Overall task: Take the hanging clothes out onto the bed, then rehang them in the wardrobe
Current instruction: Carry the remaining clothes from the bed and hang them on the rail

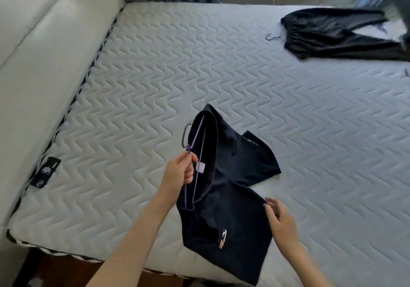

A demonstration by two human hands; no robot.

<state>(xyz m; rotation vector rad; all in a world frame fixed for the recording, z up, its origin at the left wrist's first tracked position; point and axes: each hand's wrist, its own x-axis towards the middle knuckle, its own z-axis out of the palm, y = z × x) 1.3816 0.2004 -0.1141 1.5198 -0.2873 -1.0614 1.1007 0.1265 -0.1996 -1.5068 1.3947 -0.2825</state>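
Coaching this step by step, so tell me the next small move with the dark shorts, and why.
Probably raise the left hand so the dark shorts lift clear of the mattress and hang straight. Its grip pinches the hanger below the hook, the waistband sits on the hanger, the right hand pinches a leg hem, and the legs lie crumpled on the mattress.

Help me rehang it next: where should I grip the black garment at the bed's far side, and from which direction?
Probably the hanger hook, approached from the left: it pokes bare out of the gathered waistband end of the black garment, while the rest of the hanger is hidden under cloth.
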